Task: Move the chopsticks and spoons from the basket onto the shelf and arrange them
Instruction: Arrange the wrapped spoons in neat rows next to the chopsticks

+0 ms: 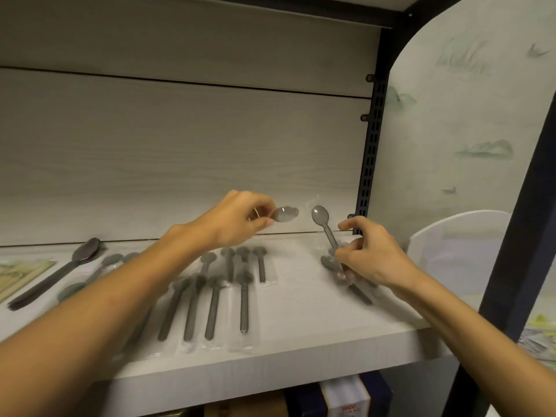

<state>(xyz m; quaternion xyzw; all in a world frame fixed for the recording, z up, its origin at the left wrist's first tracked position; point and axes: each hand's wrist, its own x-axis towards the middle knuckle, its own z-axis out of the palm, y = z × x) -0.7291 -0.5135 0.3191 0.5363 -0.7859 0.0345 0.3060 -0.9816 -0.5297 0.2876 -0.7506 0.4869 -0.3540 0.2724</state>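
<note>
Both hands hover over the pale wooden shelf [301, 341]. My left hand [240, 218] pinches a grey spoon in clear wrap [285, 214], its bowl pointing right. My right hand [365, 254] grips the handle of another wrapped grey spoon [321, 216], bowl up and tilted left, and seems to hold more wrapped spoons [329, 263] below it. Several wrapped grey spoons [228, 284] lie in rows on the shelf under my left forearm. A larger dark spoon [84, 254] lies at the left. No basket or chopsticks are in view.
A black slotted upright [371, 152] stands at the shelf's right rear. A white curved panel [457, 245] sits to the right. A printed card [21, 275] lies at the shelf's left edge. Boxes [343, 398] stand on the level below.
</note>
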